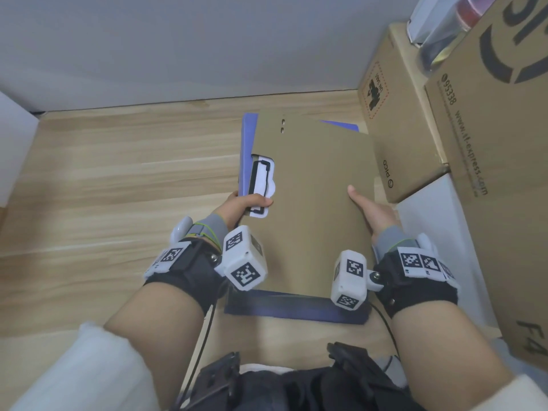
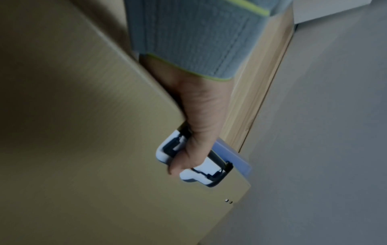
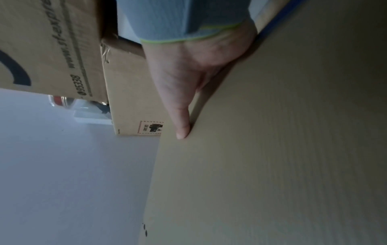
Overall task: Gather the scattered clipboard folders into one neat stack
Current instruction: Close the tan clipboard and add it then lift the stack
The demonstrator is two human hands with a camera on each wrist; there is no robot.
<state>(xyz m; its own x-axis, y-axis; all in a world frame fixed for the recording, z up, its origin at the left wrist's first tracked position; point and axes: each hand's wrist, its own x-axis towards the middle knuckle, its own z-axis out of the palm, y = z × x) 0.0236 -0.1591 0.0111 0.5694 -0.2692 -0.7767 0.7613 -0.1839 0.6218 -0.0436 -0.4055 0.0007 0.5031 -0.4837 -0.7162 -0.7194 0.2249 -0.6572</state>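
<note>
Wooden floor, tan clipboard folder between both hands' fingers

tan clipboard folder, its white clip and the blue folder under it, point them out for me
tan clipboard folder point(image 1: 314, 203), head view, middle of its top face
white clip point(image 2: 201, 172), left wrist view, white base past the thumb
blue folder point(image 1: 296, 311), head view, near edge showing below the tan one
</note>
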